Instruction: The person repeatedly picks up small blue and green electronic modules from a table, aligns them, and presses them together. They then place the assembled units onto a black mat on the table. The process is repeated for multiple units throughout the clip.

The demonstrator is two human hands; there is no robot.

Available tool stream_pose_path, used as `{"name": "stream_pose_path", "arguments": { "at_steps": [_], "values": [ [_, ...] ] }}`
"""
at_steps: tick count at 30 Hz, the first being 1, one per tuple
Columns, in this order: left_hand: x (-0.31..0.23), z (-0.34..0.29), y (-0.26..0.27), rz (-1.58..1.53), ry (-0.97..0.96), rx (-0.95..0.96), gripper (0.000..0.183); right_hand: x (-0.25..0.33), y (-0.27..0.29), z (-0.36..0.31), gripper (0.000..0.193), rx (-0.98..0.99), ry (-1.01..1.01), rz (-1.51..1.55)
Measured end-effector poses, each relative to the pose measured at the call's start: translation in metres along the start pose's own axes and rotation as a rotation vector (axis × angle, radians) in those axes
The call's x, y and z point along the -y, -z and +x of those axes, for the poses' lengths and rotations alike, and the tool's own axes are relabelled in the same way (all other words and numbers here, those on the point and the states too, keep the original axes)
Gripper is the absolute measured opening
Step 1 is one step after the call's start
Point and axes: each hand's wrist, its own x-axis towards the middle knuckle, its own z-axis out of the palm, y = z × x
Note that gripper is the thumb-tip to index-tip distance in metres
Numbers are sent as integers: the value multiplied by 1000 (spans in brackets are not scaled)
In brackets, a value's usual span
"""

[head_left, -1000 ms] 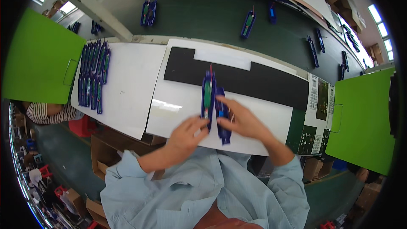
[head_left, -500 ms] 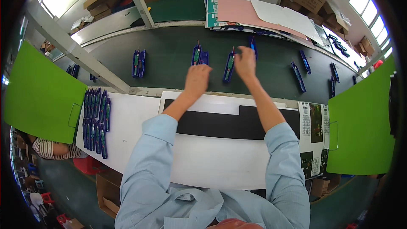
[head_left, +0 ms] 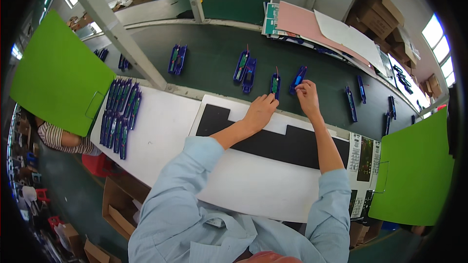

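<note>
My left hand (head_left: 261,113) is closed, its fingertips on the near end of a blue plastic casing half with a green circuit board (head_left: 276,84) and a red wire sticking up from it. Just to the right, my right hand (head_left: 308,96) pinches the near end of another blue casing half (head_left: 298,79), which lies tilted on the dark green surface. My fingers partly cover both near ends. Left of my hands lie a board-filled casing half (head_left: 241,66) and an emptier-looking blue casing half (head_left: 249,76), side by side.
Another blue casing pair (head_left: 177,59) lies farther left; a blue casing (head_left: 351,104) is among several on the right. Many filled casings (head_left: 117,117) stand in rows on the white table (head_left: 161,139). Green panels (head_left: 63,75) flank it. A metal post (head_left: 114,29) rises at left.
My left hand has left the casing pair and moved right to the board-filled casing. My right hand has moved onto the blue casing half beside it, now nearer me. The view has turned.
</note>
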Motion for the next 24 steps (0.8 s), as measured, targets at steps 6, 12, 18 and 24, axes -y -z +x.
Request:
{"name": "stream_pose_path", "arguments": {
  "at_steps": [6, 12, 18, 24],
  "values": [
    [-73, -113, 92, -137, 20, 36, 14, 53, -5, -69, 48, 64, 56, -263],
    [-145, -235, 149, -69, -16, 181, 22, 23, -41, -43, 70, 8, 85, -538],
    [-156, -283, 139, -127, 51, 279, 22, 30, -38, -38, 30, -27, 137, -364],
    [-159, -284, 133, -159, 122, 266, 21, 164, 5, -200, 34, 201, 333, -226]
  ]
}}
